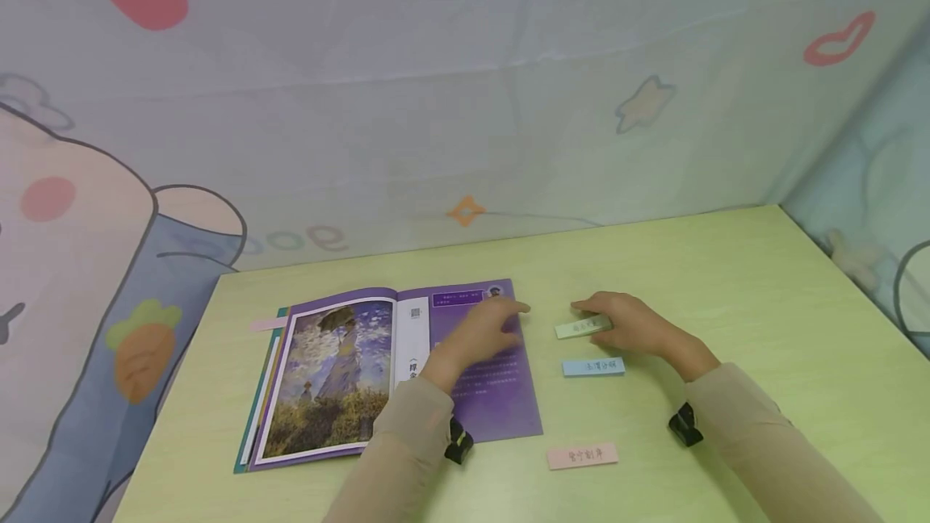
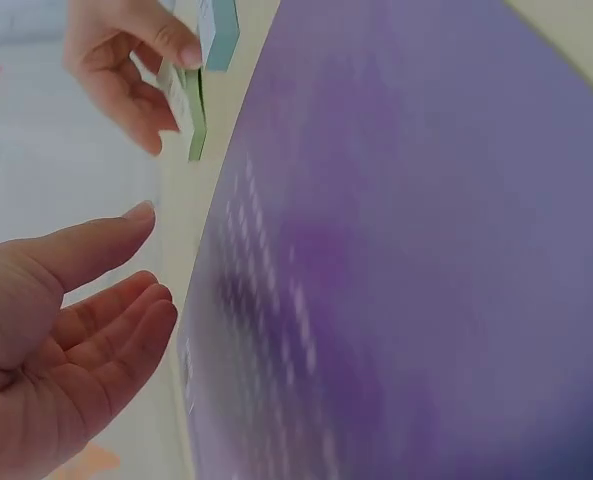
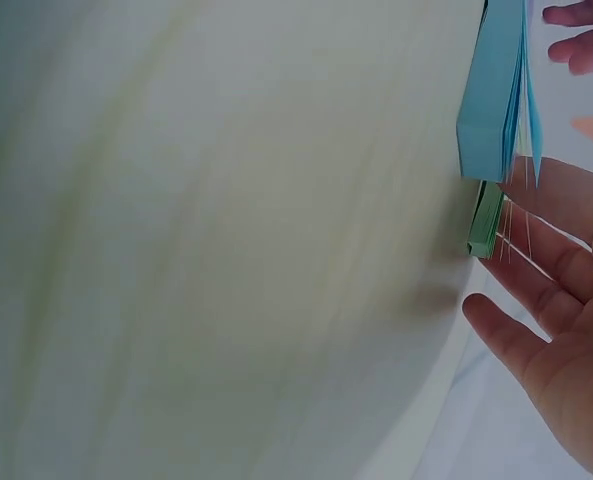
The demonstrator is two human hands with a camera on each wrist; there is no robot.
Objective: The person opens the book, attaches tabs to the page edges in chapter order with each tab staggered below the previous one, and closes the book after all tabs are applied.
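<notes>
While the left hand (image 1: 485, 332) rests open-fingered on the purple book (image 1: 465, 394), the right hand (image 1: 630, 325) just beside the book pinches a green note pad (image 1: 584, 326); blue pad (image 1: 592, 366) and pink pad (image 1: 582, 455) lie near on the worktop (image 1: 726, 281)

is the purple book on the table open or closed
Open. The book lies spread flat on the table, a painting page left, a purple text page right under the left hand.
</notes>
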